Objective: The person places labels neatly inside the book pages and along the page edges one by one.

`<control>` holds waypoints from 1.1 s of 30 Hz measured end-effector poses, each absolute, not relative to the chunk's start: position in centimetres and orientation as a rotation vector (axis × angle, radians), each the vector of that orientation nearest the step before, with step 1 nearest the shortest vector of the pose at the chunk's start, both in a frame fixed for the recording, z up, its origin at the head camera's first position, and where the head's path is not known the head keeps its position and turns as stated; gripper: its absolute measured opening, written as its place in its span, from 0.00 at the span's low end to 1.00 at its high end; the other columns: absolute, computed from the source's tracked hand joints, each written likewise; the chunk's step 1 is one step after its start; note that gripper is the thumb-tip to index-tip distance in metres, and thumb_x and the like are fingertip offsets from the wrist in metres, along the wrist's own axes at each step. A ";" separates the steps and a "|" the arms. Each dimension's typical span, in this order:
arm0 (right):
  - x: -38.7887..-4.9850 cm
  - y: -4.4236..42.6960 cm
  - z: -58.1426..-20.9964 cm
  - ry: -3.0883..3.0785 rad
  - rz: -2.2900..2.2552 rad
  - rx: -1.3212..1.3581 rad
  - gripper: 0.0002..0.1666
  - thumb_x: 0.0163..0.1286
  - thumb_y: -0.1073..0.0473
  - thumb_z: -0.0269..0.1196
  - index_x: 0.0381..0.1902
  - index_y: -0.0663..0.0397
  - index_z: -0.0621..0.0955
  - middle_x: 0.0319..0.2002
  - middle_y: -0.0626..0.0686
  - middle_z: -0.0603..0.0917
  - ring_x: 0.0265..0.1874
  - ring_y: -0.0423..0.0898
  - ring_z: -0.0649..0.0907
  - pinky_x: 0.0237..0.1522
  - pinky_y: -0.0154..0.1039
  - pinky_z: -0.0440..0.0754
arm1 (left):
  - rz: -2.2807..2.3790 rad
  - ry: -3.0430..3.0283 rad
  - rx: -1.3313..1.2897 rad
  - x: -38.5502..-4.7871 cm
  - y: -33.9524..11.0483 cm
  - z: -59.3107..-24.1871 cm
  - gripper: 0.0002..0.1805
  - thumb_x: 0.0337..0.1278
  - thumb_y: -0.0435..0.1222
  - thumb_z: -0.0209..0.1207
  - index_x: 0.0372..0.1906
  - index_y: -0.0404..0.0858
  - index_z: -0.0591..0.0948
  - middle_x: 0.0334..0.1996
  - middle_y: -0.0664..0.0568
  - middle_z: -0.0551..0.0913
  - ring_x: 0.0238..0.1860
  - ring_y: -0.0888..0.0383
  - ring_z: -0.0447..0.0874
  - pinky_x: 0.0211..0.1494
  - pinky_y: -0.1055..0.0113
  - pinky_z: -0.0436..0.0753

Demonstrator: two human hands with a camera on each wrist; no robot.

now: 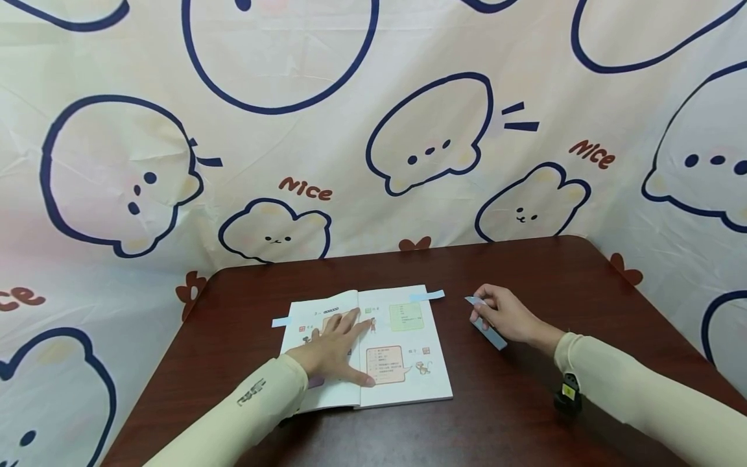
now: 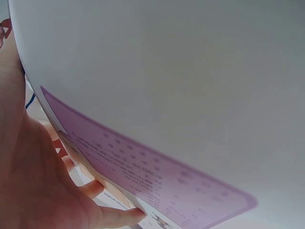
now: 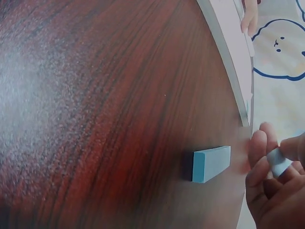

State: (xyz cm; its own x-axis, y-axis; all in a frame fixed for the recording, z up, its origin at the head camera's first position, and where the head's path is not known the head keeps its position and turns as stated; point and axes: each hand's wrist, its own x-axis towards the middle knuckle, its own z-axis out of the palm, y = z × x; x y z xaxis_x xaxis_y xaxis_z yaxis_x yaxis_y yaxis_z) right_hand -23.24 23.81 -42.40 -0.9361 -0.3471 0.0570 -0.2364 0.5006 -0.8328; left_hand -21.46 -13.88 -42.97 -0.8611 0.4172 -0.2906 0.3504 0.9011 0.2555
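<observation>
An open book (image 1: pixel 403 376) with printed drawings and text boxes lies on the table. My left hand (image 1: pixel 332 347) rests on its left page with the fingers spread, reaching over the fold; in the left wrist view the page curves up beside the hand (image 2: pixel 52 181). To the right of the book, my right hand (image 1: pixel 508 316) pinches a small pale blue paper slip (image 3: pixel 279 162) between thumb and fingers. Close by on the table lies a thin block of light blue sticky notes (image 3: pixel 210 164). Whether slip and block are joined is hard to tell.
One blue sticky tab (image 1: pixel 281 322) sticks out from the book's left edge, another (image 1: pixel 428 296) from its upper right. The dark brown table (image 1: pixel 467 421) has rounded far corners. A cartoon-printed cloth (image 1: pixel 350 149) hangs behind it and along the sides.
</observation>
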 end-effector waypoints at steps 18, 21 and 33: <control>-23.4 23.5 -42.1 2.643 -1.249 -0.549 0.16 0.80 0.59 0.54 0.35 0.66 0.81 0.18 0.46 0.70 0.13 0.36 0.64 0.18 0.32 0.65 | 0.293 2.720 0.574 -21.4 -14.0 -42.9 0.64 0.35 0.72 0.70 0.80 0.60 0.55 0.84 0.52 0.42 0.82 0.38 0.42 0.72 0.23 0.50; -23.5 23.5 -42.3 2.651 -1.234 -0.562 0.19 0.79 0.56 0.56 0.31 0.64 0.82 0.15 0.45 0.68 0.12 0.36 0.62 0.16 0.31 0.63 | 0.292 2.719 0.576 -21.4 -14.0 -42.9 0.64 0.35 0.72 0.70 0.80 0.60 0.55 0.84 0.52 0.42 0.82 0.38 0.42 0.72 0.22 0.51; -23.4 22.2 -42.6 2.682 -1.186 -0.566 0.19 0.77 0.55 0.58 0.28 0.61 0.82 0.17 0.46 0.70 0.15 0.37 0.66 0.20 0.33 0.66 | 0.307 2.723 0.586 -21.4 -14.1 -43.1 0.64 0.35 0.72 0.70 0.80 0.60 0.55 0.84 0.52 0.43 0.82 0.39 0.43 0.71 0.22 0.51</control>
